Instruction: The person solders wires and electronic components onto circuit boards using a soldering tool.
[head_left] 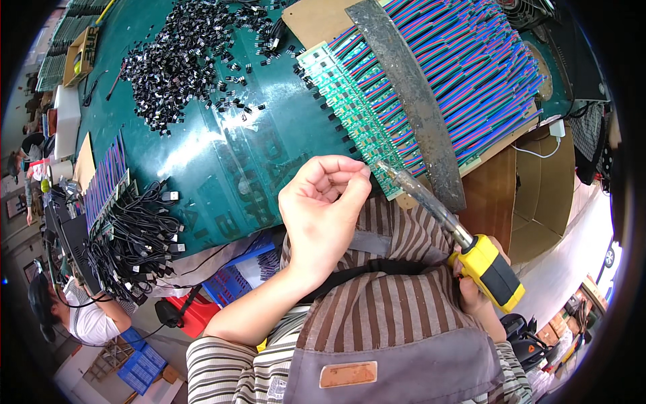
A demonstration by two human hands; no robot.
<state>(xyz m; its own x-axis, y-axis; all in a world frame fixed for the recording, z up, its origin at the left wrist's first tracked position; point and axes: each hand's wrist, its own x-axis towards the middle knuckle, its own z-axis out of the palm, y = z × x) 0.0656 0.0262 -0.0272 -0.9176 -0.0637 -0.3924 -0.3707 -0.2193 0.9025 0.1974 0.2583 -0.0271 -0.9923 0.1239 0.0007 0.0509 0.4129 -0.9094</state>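
My left hand (317, 214) is closed in a pinch at the near end of a green circuit board panel (350, 108); what sits between thumb and forefinger is too small to make out. My right hand (473, 293) is wrapped round a yellow and black soldering gun (494, 273), its metal tip pointing at the panel beside my left fingertips. Small black connectors line the panel's left edge. Rows of red, blue, green and black wires (478, 81) run off its other side. Across these wires lies a worn metal bar (410, 91).
A heap of black connectors (178, 67) covers the far left of the green table mat (269, 148). Black USB cables (134, 232) are bunched at the left edge. An open cardboard box (545, 195) stands at right. Another person (84, 313) sits at lower left.
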